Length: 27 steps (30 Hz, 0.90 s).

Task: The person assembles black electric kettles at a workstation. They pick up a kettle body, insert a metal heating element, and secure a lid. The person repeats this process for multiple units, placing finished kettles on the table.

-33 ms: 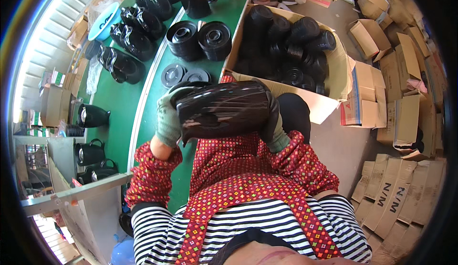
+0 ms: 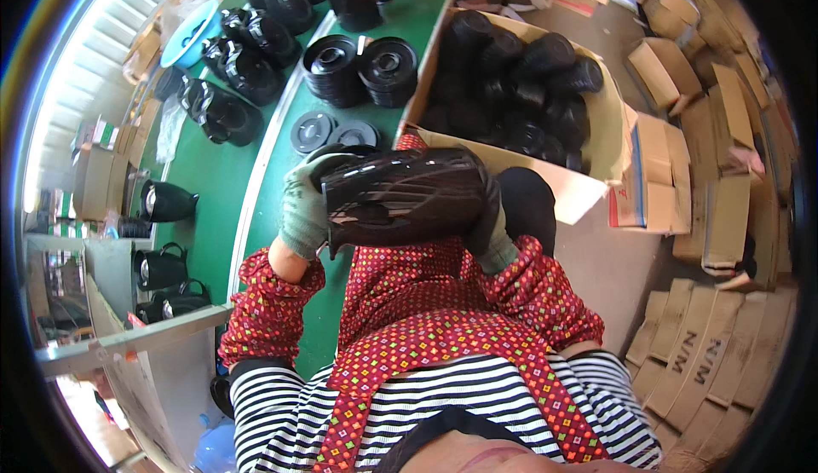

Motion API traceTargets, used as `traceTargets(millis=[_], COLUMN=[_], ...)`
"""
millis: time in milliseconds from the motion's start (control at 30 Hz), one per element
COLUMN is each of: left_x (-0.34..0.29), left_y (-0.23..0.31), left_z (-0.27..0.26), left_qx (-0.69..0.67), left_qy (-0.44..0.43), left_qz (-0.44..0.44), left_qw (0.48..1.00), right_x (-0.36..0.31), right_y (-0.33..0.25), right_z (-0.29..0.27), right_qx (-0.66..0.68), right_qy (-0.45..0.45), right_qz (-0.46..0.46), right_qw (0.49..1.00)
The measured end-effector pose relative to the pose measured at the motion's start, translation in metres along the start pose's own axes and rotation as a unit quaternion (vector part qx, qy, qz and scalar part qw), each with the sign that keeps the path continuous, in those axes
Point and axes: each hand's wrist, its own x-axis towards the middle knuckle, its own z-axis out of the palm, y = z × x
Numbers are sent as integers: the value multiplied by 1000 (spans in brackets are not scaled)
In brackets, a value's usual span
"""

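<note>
Sideways in front of my apron lies a glossy black jug, held between both hands. My left hand, in a grey-green glove, is closed round its left end; some of its fingers are hidden by the jug. Against the other end my right hand grips in a glove with a dark palm, its fingertips mostly out of sight. Just beyond the jug, flat black discs rest on the green table.
Farther back stand stacks of black round parts. Rows of black jugs and a blue basin are on the left. An open carton of black parts is at right, with more cardboard boxes beyond. A metal rail crosses lower left.
The background and jug sit slightly farther right in the picture. Both hands keep their grip on the jug.
</note>
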Motion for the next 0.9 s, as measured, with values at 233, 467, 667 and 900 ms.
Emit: traceTargets(millis=[233,467,667,900], left_x=[0,-20,-38,-33], left_y=[50,65,47,34], left_z=[3,-5,-10,18], left_qx=[408,-70,254,314], left_qy=[-17,-137,-178,-185], left_qz=[145,2,226,214], left_qw=[901,988,923,907], right_x=[9,22,28,23], right_y=[-43,-83,-107,-125], right_z=[36,57,57,79], right_qx=[-303,-554,-610,-723], right_qy=[-47,-283,-307,-331], right_qz=[-60,-165,-128,-67], right_qw=[950,765,719,602])
